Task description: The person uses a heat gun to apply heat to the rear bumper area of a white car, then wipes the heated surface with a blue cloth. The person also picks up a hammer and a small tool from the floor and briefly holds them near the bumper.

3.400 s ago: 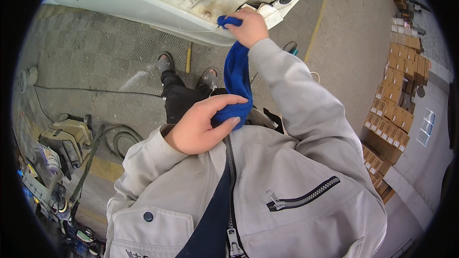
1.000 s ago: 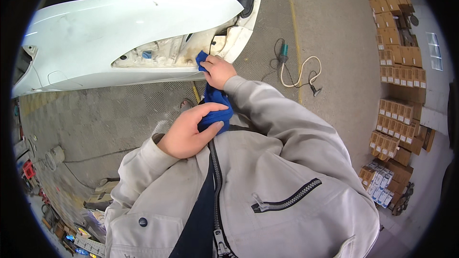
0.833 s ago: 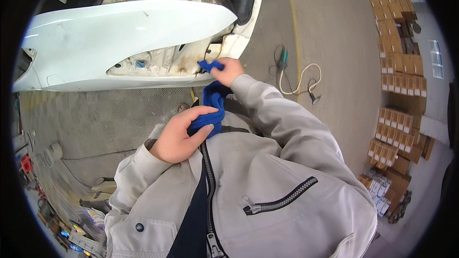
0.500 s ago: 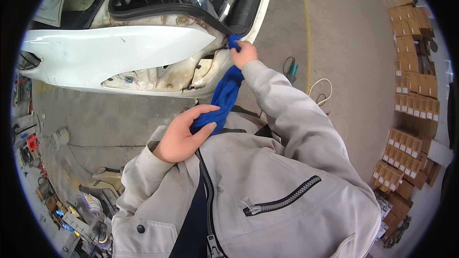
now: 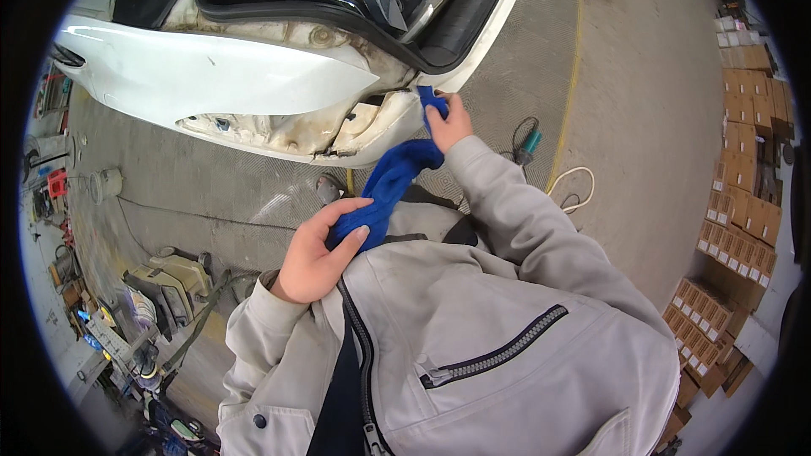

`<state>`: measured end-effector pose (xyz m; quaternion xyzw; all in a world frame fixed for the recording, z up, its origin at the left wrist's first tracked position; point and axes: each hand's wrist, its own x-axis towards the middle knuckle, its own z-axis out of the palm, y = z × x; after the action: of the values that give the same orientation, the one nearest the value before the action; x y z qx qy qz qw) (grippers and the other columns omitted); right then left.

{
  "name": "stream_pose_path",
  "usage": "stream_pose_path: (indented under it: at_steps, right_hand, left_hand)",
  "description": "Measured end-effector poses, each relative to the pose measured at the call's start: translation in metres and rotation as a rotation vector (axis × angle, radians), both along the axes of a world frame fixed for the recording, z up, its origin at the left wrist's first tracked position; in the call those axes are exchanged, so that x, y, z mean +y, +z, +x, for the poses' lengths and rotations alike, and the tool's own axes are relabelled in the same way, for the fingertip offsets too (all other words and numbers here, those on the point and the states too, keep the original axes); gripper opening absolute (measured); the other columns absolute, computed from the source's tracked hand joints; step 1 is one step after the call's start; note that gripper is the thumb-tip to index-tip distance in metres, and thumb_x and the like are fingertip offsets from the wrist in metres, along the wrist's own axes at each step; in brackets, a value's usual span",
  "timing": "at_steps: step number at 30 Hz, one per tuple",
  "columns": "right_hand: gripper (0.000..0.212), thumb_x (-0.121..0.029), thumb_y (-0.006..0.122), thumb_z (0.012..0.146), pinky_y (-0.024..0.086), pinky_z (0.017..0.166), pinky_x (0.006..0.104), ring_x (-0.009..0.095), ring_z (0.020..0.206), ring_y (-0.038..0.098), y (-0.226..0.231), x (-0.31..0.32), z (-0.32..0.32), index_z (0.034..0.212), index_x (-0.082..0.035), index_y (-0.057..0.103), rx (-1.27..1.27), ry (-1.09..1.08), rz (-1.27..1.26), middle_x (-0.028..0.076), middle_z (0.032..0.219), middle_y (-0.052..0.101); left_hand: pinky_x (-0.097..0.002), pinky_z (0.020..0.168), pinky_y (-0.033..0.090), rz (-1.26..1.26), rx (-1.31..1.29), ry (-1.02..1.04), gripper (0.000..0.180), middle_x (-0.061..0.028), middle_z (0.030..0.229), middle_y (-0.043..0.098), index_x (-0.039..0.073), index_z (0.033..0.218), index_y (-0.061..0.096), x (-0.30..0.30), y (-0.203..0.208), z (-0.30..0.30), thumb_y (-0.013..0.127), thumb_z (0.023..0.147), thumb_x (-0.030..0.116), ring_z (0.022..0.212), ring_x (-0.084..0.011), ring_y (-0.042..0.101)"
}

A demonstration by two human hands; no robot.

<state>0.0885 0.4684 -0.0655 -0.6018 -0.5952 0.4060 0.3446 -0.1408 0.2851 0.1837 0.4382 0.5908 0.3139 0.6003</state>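
Observation:
A long blue cloth (image 5: 394,171) stretches between my two hands. Close to my chest, my left hand (image 5: 314,252) is closed on its lower end, thumb and fingers pinching the folds. Farther out, my right hand (image 5: 450,121) grips the upper end, with a short tuft sticking out past the fingers. Just beyond the right hand is the rear corner of a white car body (image 5: 384,127). Whether the cloth touches the car there I cannot tell. The white panel (image 5: 220,76) beside it has stained, bare metal below its edge.
On the floor to the right lie a teal-and-black tool (image 5: 529,145) and a pale looped hose (image 5: 576,179). Stacked cardboard boxes (image 5: 743,160) line the right wall. At the left are a bucket (image 5: 106,185), a cable across the floor and cluttered equipment (image 5: 169,287).
My right hand has drawn slightly back from the car's corner, still gripping the cloth. The cloth between my hands now hangs slacker and curved. The view has shifted a little.

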Motion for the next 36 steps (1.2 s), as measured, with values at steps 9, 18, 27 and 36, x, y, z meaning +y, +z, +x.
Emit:
stream_pose_path:
  at_steps: [9, 18, 27, 36]
  right_hand:
    - [0.041, -0.024, 0.074, 0.096, 0.056, 0.085, 0.0303, 0.017, 0.093, 0.07, 0.02, 0.066, 0.009, 0.126, 0.004, 0.071, 0.42, 0.096, -0.52, 0.01, 0.109, 0.077]
    - [0.039, -0.031, 0.081, 0.086, 0.059, 0.088, 0.0402, 0.035, 0.095, 0.077, 0.05, 0.092, -0.029, 0.109, 0.001, 0.08, -0.43, 0.365, -0.199, 0.023, 0.098, 0.079]
    - [0.038, -0.03, 0.079, 0.083, 0.059, 0.091, 0.0451, 0.043, 0.098, 0.074, 0.045, 0.088, -0.053, 0.106, 0.001, 0.08, -0.726, 0.441, -0.028, 0.027, 0.098, 0.076]
    - [0.039, -0.031, 0.078, 0.083, 0.059, 0.092, 0.0465, 0.044, 0.099, 0.073, 0.04, 0.087, -0.056, 0.106, 0.001, 0.08, -0.859, 0.436, -0.005, 0.027, 0.101, 0.076]
  left_hand:
    - [-0.029, 0.098, 0.051, 0.035, -0.03, 0.02, 0.035, -0.0099, 0.12, 0.071, 0.002, 0.137, 0.064, -0.006, -0.002, 0.006, 0.068, 0.102, 0.007, 0.107, -0.0128, 0.063]
    - [-0.0321, 0.101, 0.051, 0.139, -0.247, 0.093, 0.035, -0.0137, 0.123, 0.072, -0.001, 0.134, 0.064, -0.015, -0.04, 0.011, 0.068, 0.101, 0.008, 0.112, -0.0179, 0.066]
    - [-0.0301, 0.099, 0.053, 0.231, -0.287, 0.096, 0.038, -0.0109, 0.124, 0.07, -0.001, 0.138, 0.062, -0.022, -0.058, 0.007, 0.066, 0.101, 0.005, 0.109, -0.0136, 0.064]
    - [-0.031, 0.099, 0.053, 0.232, -0.295, 0.097, 0.038, -0.0116, 0.123, 0.07, -0.001, 0.137, 0.062, -0.026, -0.06, 0.003, 0.066, 0.1, 0.006, 0.108, -0.0144, 0.065]
